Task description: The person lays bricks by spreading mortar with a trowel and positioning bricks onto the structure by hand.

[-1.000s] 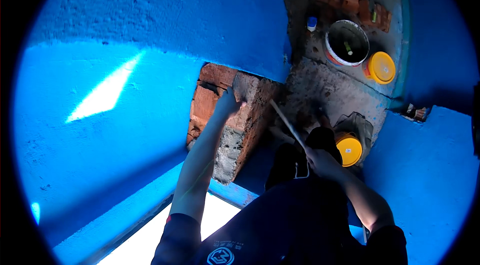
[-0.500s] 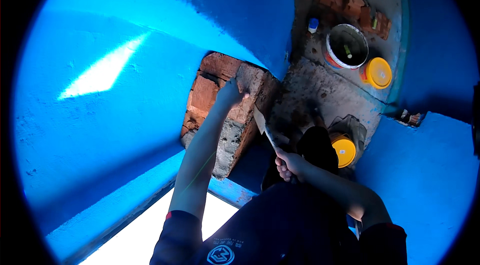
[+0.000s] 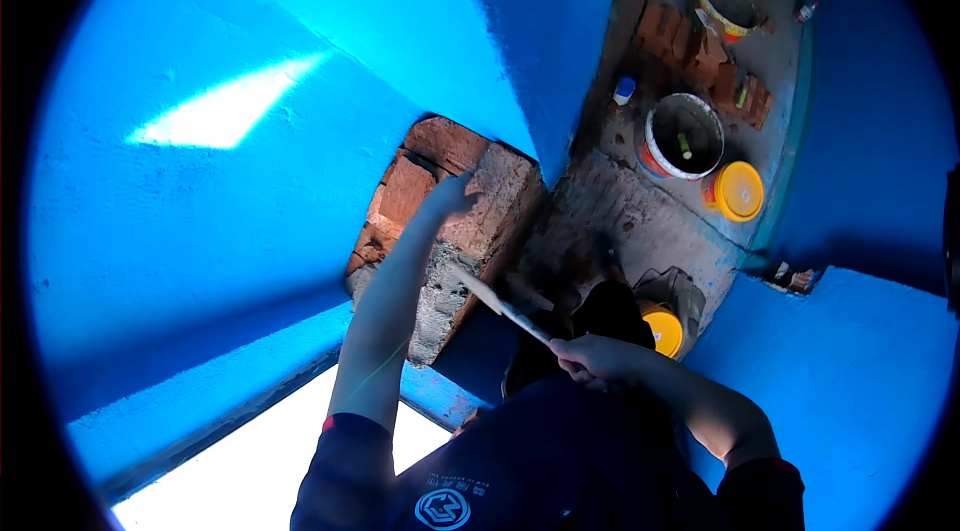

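Two hands are at work on a short brick pier (image 3: 455, 231) that stands out of a blue wall (image 3: 200, 231). The left hand (image 3: 452, 196) lies on the top brick (image 3: 490, 201), fingers spread and pressing on it — flat, not closed around anything. The right hand (image 3: 590, 359) is closed on the handle of a trowel (image 3: 495, 299), and the blade points up and left so that its tip is at the grey mortar face of the pier, just below the top brick.

On the floor (image 3: 640, 221) past the pier stand an open bucket (image 3: 683, 136), a yellow lid (image 3: 737, 191) just beside it, some loose bricks (image 3: 690, 41) further away, and a second yellow lid (image 3: 665, 329) near the person's knee.

To do this step well, I think the left hand should hold the brick steady and level while the trowel works, because wet mortar lets a brick slide easily. The blade should go along the joint at a low angle and cut off the squeezed mortar in one clean pass — not dig into the joint. Too much push from the trowel side could shift the brick out of line with the ones below.
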`<state>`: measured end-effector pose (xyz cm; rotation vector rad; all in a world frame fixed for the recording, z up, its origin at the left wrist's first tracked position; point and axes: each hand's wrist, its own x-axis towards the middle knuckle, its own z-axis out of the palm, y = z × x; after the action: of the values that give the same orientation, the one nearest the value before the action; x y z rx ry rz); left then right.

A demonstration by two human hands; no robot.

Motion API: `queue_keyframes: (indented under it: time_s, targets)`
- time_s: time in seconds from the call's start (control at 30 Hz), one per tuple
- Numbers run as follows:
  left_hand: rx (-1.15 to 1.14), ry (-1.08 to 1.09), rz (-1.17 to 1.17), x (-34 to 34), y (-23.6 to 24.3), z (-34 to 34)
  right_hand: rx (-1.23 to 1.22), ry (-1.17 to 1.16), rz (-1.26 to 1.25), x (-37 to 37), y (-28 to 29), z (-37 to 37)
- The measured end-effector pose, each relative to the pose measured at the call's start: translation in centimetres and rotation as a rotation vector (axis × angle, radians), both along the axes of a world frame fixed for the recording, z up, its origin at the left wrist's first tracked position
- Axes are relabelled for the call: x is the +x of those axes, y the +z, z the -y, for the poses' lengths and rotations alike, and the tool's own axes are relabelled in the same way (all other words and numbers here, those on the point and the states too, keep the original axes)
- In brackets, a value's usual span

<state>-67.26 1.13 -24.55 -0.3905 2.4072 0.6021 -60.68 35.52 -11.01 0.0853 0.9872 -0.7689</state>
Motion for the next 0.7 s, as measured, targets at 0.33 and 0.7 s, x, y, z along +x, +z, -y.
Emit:
queue_keyframes:
  time_s: [0.33,0.7]
  targets:
    - [0.470,0.888,-0.726,17.3,3.0,2.9,-0.255,0.420,-1.077,-0.3,-6.1,0.0]
    - [0.039,1.533,-0.608,36.1,10.3,-23.9,-0.307,1.040,-1.204,-7.7,-5.5,1.6]
